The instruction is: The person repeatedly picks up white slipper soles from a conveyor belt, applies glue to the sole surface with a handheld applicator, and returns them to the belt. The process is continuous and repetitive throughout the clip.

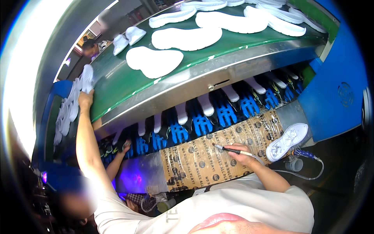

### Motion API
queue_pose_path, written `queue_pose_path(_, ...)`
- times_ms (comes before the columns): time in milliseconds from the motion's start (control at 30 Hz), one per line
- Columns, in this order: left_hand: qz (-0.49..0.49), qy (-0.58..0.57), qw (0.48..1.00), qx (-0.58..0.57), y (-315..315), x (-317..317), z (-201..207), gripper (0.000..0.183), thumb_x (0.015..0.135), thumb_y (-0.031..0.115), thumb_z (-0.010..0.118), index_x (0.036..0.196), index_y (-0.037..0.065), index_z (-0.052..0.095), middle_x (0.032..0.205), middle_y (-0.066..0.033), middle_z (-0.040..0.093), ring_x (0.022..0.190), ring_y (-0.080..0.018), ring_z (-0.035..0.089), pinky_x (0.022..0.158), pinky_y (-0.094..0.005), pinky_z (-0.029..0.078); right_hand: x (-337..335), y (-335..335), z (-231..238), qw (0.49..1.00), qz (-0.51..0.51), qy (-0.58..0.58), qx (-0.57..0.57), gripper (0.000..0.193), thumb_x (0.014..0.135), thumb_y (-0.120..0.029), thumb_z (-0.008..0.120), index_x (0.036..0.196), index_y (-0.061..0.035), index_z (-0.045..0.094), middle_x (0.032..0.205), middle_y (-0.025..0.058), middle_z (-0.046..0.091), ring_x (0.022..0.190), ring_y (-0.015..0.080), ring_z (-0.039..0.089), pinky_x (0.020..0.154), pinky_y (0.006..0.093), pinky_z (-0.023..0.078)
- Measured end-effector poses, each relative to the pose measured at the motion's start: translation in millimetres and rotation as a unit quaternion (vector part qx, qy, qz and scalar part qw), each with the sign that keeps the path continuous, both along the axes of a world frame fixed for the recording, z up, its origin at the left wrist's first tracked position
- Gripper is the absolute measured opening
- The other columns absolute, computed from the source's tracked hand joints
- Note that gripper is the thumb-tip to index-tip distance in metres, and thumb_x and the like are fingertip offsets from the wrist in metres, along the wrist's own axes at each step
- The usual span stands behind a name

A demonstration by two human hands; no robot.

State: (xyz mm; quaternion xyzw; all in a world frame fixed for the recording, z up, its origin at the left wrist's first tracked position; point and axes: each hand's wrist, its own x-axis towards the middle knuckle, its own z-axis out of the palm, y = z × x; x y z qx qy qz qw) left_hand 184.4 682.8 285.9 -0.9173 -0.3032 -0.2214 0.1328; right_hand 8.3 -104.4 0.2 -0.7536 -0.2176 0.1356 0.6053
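Observation:
My left hand (86, 100) reaches far to the left, its fingers closed on the near end of a white shoe sole (88, 77) at the edge of the green belt (111, 87). In my right hand (242, 155) is a black-handled glue brush (230, 149) with a pale tip pointing left. A thin clear tube runs from its back end. The brush hovers over a cardboard-covered ledge (187, 167). Right of that hand, a white shoe sole (287, 142) lies with its hollow inner side up.
More white soles (187, 38) lie on the belt. Under its metal edge (187, 95) stand several dark shoe uppers on blue holders (201, 124). Another person's hand (126, 146) touches one at the left. A small cup (295, 164) hangs near a hose at the right.

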Motion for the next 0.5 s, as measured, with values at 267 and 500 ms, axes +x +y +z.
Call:
queue_pose_path(267,-0.099,-0.187,0.965,-0.153,-234,-154,20,0.065,0.076,0.046,0.083,0.109,-0.006,0.062,0.103,-0.0280,0.070,0.099,-0.0364,0.069,0.088,-0.0420,0.052,-4,3,-15,0.997,-0.013,-0.070,0.023,0.033,0.088,-0.006,0.071,0.121,-0.0060,0.073,0.107,0.0102,0.071,0.095,0.0198,0.067,0.087,0.0298,0.053)
queue_pose_path(500,-0.398,-0.454,0.399,-0.690,-317,-281,-29,0.044,0.095,0.029,0.062,0.131,0.004,0.056,0.138,-0.0242,0.055,0.128,-0.0458,0.055,0.105,-0.0706,0.041,-9,2,-10,0.999,0.002,-0.010,0.047,0.031,0.091,-0.006,0.068,0.122,-0.0042,0.071,0.100,0.0074,0.068,0.085,0.0158,0.062,0.079,0.0277,0.050)
